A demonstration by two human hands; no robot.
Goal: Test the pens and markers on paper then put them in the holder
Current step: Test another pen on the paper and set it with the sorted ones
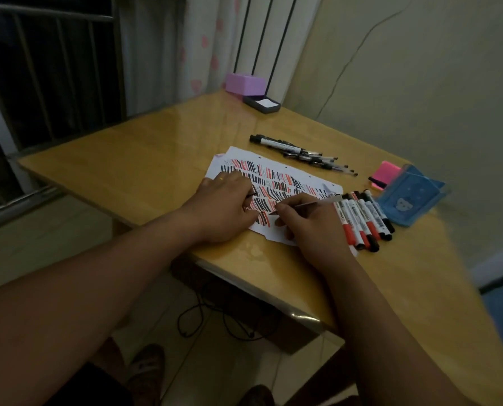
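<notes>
A white paper [276,183] covered in red and black strokes lies on the wooden table [144,148]. My right hand [308,224] grips a thin clear pen [311,204] with its tip on the paper's near edge. My left hand [223,206] lies on the paper and pinches a small dark pen cap [251,195]. Several red and black markers [361,218] lie in a row just right of my right hand. A black marker and several thin pens [303,153] lie beyond the paper. A dark holder [262,103] stands at the far corner.
A purple box [244,83] sits beside the holder. A blue pouch [411,197] and pink sticky notes [386,174] lie at the right edge. Window bars are to the left, a wall to the right. Cables lie on the floor under the table.
</notes>
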